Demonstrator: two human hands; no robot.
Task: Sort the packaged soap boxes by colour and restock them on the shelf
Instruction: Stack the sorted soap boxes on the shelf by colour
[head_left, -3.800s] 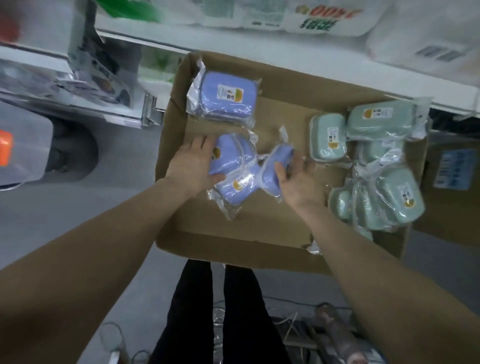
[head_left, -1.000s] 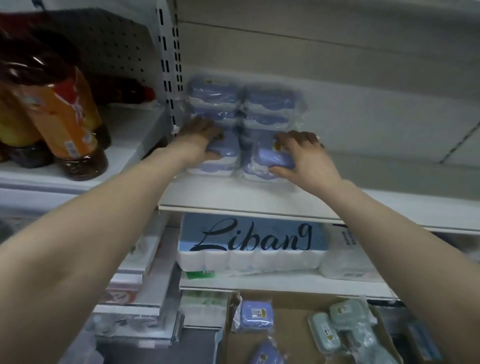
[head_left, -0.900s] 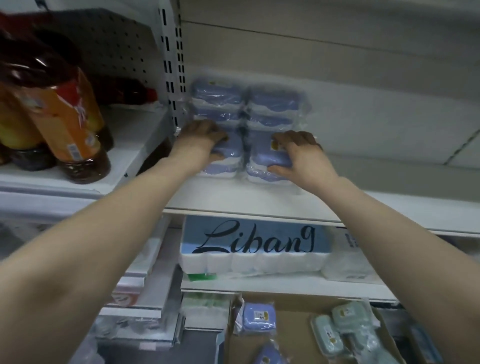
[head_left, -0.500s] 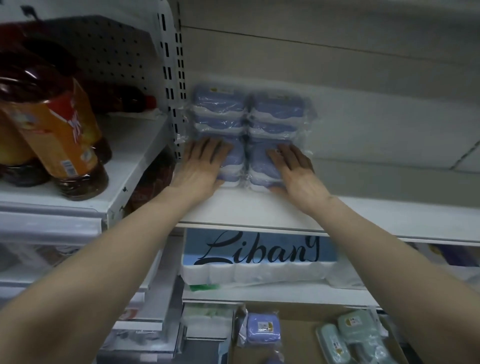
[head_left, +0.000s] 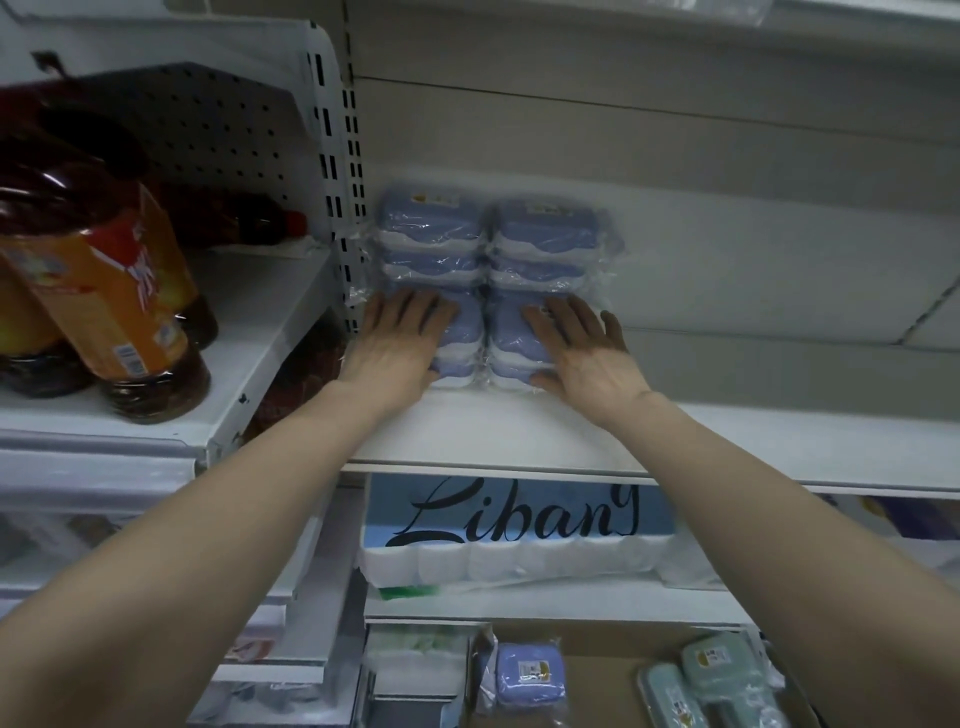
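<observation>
Blue soap boxes in clear wrap stand in two stacks, left stack and right stack, at the back left of the white shelf. My left hand lies flat with straight fingers on the front blue box of the left column. My right hand lies flat on the front blue box of the right column. Below, in the cardboard carton, lie one more blue soap box and green soap boxes.
Bottles with orange labels stand on the neighbouring shelf to the left, past a slotted upright. A blue "Libang" tissue pack fills the shelf below. Bare white shelf stretches to the right of the stacks.
Earlier both hands gripped blue boxes in the carton, then carried them up to the shelf. Over the last second the curled fingers straightened and now lie flat on the two front boxes.
</observation>
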